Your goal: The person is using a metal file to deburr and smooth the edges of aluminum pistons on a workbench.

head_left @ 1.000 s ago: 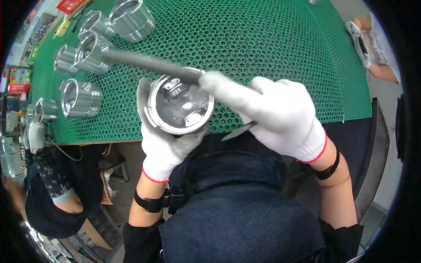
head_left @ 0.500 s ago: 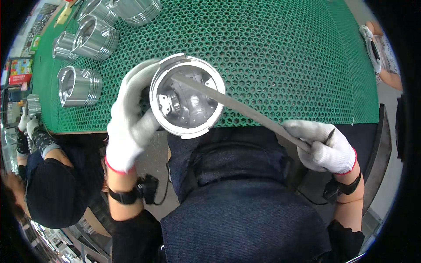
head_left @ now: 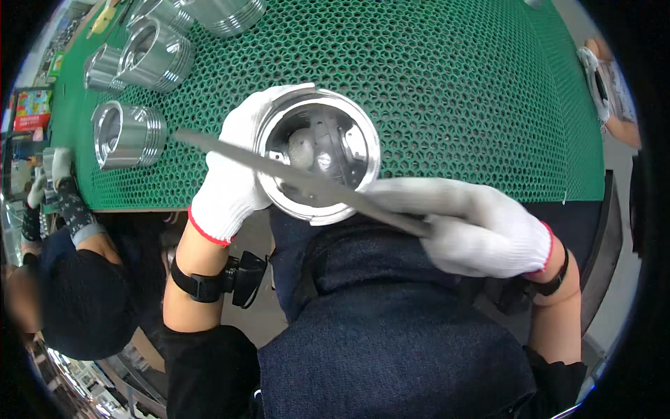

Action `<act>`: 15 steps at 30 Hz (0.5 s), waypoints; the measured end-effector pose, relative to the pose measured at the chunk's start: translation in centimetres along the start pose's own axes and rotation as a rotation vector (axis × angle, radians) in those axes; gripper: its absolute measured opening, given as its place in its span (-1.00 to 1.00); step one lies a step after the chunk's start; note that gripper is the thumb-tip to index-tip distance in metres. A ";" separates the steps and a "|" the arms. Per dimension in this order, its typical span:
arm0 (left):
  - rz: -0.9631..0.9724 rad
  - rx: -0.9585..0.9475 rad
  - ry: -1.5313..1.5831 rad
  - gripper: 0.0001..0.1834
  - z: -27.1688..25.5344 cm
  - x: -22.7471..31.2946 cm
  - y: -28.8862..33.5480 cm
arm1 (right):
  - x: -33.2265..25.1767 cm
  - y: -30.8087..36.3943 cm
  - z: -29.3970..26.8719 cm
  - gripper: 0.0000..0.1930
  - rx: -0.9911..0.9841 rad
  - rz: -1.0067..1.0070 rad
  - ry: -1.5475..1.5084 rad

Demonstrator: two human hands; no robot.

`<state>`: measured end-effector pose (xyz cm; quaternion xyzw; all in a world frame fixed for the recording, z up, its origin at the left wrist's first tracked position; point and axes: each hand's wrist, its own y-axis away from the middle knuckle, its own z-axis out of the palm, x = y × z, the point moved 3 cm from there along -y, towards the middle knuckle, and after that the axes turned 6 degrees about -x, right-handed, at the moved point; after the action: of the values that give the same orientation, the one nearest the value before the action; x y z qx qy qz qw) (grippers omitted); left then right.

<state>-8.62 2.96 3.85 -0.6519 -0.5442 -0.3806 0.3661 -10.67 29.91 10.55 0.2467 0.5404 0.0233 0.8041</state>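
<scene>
My white-gloved left hand grips a shiny metal piston from its left side. The piston's hollow end faces me, and white glove fabric shows inside it. In my gloved right hand is a long, flat grey file, held near its right end. The file lies slantwise across the front of the piston's opening, and its far tip reaches left past my left hand. Whether it touches the rim, I cannot tell. Motion slightly blurs the right hand.
A green mesh mat covers the table. More pistons stand at its left and far left. A co-worker in a dark cap sits at left, gloved hands at the table's edge. Another person's gloved hand shows at far right.
The file has come out of the piston's hollow and swung left across its front. My right hand moved left, close to the piston. The piston shifted slightly right.
</scene>
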 end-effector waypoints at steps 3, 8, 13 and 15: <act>-0.030 -0.017 0.092 -0.46 0.0 0.1 -0.2 | 0.0 2.0 0.1 -0.32 0.017 0.004 -0.059; 0.054 -0.040 -0.093 -0.45 0.1 0.5 -0.3 | 0.4 0.5 1.1 -0.31 -0.045 0.110 -0.149; 0.114 -0.023 -0.090 -0.43 0.0 1.7 -0.3 | 0.0 -1.3 0.1 -0.34 0.283 -0.187 0.090; 0.269 0.106 -0.290 -0.45 -0.6 3.0 0.2 | -0.1 0.2 -1.2 -0.36 0.483 -0.293 0.248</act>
<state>-8.09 3.71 6.72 -0.7464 -0.5186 -0.2014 0.3652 -11.70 30.48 10.37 0.3455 0.6542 -0.1924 0.6448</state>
